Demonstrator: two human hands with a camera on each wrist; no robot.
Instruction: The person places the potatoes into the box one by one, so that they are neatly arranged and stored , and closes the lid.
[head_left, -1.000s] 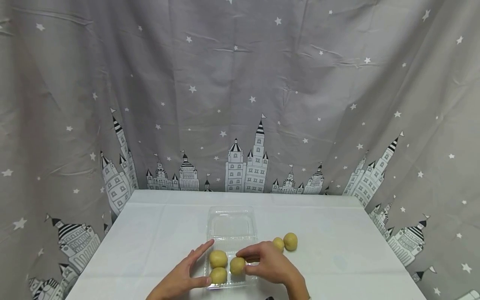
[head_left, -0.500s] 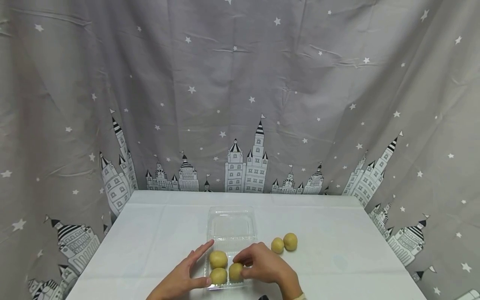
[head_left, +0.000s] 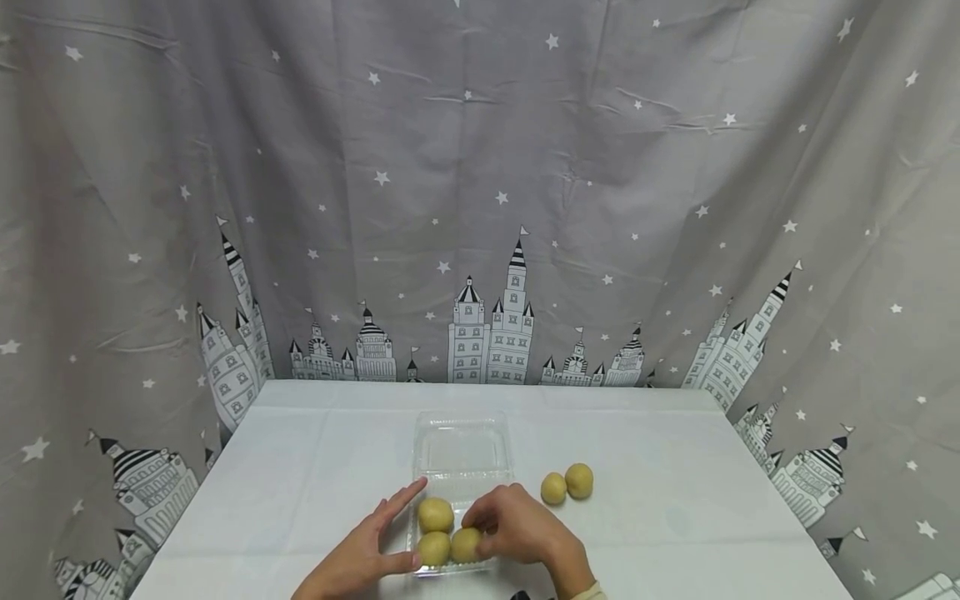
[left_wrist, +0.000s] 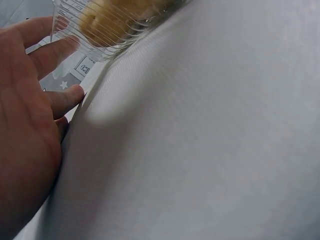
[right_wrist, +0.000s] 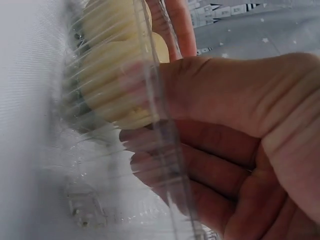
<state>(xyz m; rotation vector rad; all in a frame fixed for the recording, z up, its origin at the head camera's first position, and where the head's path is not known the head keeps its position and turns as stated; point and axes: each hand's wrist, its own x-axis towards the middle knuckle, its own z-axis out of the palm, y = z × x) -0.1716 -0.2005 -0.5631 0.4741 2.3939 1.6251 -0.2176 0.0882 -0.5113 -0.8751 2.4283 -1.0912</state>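
The yellow potato sat in the near right of the clear container, pinched between my right hand's thumb and curled fingers. Two other potatoes lay just left. My left hand, fingers spread apart, touched the container's left side. Right, two loose potatoes rested on the white table.

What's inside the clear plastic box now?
Three potatoes show in the box: two at left, one at near right, pinched by the right hand. That hand hides part of the box's right side in the head view.
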